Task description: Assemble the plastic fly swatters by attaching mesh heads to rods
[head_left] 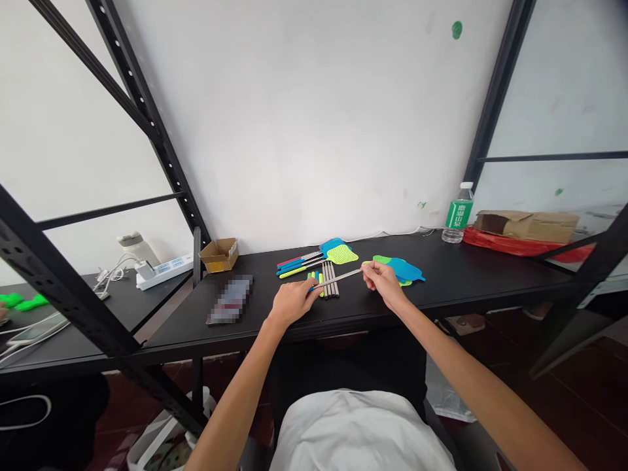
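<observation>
Here | left hand (293, 301) — fingers closed on metal rod (341, 278) | right hand (382, 281) — fingers pinching its other end

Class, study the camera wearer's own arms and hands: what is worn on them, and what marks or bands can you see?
The left hand and right hand are ungloved, with no ring plainly visible. The left forearm and right forearm show no sleeve, watch, band, cable or clear marking. A white top covers the torso.
</observation>
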